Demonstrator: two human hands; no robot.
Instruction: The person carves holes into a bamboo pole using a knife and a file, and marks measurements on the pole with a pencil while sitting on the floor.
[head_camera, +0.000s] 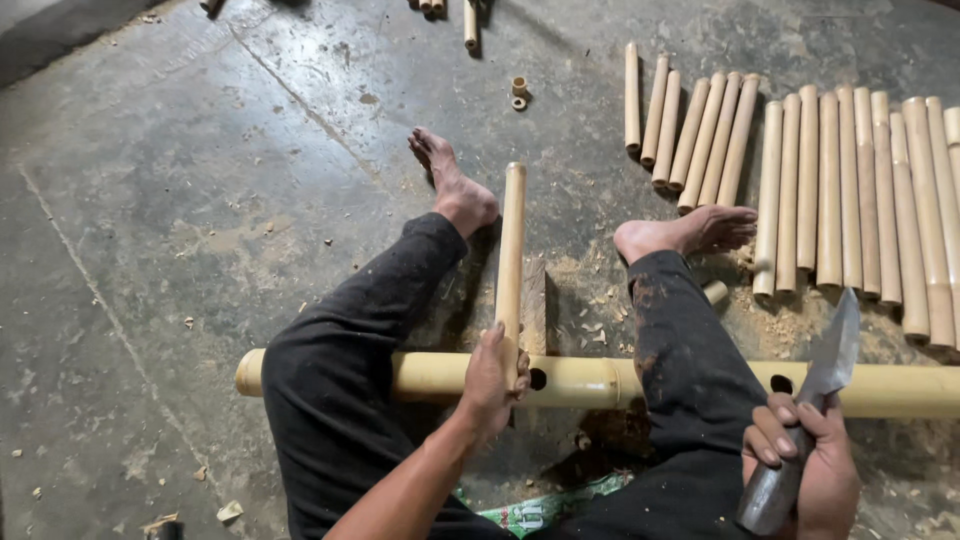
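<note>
The long bamboo pole (600, 380) lying across the near floor already has round holes, many cut bamboo sticks (850, 190) wait far right, the left hand (492, 385) grips one thin stick (511, 250), and the right hand (805, 465) squeezes a knife (815, 400).

The concrete floor (170, 230) to the left of the legs lies open, with only small chips scattered on it. On the right a row of bamboo poles (850, 190) blocks the floor beyond the foot, and the long bamboo pole (590, 382) lies across under both legs. Between the feet a thin bamboo stick (512, 240) and sawdust fill the gap
</note>
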